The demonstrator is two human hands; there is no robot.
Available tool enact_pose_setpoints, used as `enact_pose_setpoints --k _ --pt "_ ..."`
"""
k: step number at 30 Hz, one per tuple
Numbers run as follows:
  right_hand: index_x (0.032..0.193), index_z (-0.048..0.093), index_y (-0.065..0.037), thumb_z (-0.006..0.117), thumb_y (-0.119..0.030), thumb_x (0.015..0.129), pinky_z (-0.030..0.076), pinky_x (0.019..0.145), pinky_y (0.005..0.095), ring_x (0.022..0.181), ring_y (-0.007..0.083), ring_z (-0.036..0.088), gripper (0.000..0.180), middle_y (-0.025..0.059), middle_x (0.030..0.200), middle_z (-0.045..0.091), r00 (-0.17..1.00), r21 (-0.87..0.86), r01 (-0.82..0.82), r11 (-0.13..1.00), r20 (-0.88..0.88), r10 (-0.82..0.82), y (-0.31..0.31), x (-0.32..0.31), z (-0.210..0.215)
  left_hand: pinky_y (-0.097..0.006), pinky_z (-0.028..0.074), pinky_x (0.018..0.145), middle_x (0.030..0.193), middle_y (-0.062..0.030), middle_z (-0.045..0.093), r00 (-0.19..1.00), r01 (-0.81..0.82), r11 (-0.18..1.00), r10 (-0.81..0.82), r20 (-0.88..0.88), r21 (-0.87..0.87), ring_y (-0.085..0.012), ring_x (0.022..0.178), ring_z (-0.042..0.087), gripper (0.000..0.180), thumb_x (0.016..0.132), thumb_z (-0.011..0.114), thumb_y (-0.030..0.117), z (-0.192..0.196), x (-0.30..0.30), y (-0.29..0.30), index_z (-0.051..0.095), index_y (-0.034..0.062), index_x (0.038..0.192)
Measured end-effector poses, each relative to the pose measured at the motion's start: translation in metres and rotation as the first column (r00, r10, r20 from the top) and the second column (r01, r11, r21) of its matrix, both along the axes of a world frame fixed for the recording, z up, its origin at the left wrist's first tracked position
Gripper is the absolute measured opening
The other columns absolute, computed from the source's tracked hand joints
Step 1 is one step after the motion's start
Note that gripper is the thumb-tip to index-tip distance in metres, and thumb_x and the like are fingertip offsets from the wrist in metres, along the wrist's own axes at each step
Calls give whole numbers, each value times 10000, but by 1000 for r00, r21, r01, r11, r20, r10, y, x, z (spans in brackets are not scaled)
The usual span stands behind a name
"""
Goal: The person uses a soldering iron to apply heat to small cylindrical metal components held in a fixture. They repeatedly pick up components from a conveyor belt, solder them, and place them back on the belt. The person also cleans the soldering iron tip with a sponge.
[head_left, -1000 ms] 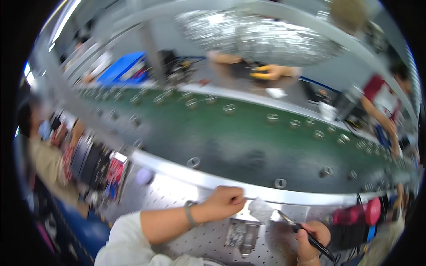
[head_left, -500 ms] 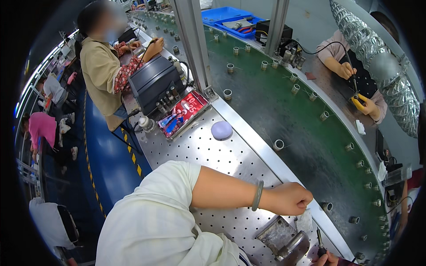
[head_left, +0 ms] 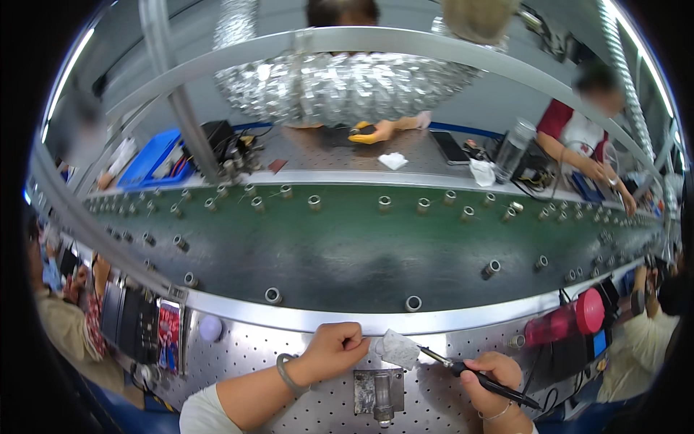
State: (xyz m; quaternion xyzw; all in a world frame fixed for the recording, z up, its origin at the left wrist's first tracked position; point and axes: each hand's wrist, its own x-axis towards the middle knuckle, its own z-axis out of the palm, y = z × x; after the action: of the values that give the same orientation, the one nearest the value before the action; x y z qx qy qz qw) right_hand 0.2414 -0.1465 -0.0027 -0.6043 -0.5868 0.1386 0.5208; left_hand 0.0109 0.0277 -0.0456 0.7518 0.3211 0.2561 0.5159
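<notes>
My right hand (head_left: 494, 379) grips a soldering iron (head_left: 481, 380) by its black handle. The iron's thin tip reaches leftward to the edge of a crumpled grey-white pad (head_left: 399, 350). On the other side of that pad is my left hand (head_left: 334, 353), closed with its fingers curled in; whatever they may hold is hidden. A bangle circles the left wrist. Just below, between both hands, a metal fixture plate (head_left: 363, 396) lies on the perforated metal bench (head_left: 253, 360), with a shiny metal cylinder (head_left: 382, 396) on it.
Beyond the bench runs a green conveyor belt (head_left: 347, 253) carrying many small metal cylinders. A lilac rounded object (head_left: 210, 328) and a red tray (head_left: 170, 325) sit at left; a pink bottle (head_left: 564, 320) lies at right. Across the belt, a person's yellow-gloved hand (head_left: 372, 132) shows below foil ducting (head_left: 347, 83).
My view has swung to the right, bringing the right hand and soldering iron fully into sight. The left hand remains closed near the pad.
</notes>
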Motion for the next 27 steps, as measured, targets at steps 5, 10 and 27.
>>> enact_pose_setpoints --k 5,10,27 --pt "796 647 -40 777 -106 670 463 528 310 560 238 619 193 94 665 643 998 19 31 999 57 -32 3 1 2 -260 281 462 522 16 302 999 -29 998 28 -19 -48 -84 518 286 390 811 671 92 2 -3 -2 349 68 592" --pt "795 660 -47 783 -117 669 469 535 304 572 231 629 190 86 679 656 997 39 56 998 52 -58 3 0 -1 -249 252 466 539 44 300 1000 -30 994 29 -10 -102 -64 538 263 446 815 667 32 0 0 -2 292 82 579" --pt "825 674 -39 784 -122 696 488 560 314 594 241 641 189 98 710 671 1000 -62 20 998 6 -20 2 1 8 -229 275 478 553 66 350 999 -36 998 37 11 -48 -45 547 284 417 807 668 1 -2 -2 -2 327 94 586"
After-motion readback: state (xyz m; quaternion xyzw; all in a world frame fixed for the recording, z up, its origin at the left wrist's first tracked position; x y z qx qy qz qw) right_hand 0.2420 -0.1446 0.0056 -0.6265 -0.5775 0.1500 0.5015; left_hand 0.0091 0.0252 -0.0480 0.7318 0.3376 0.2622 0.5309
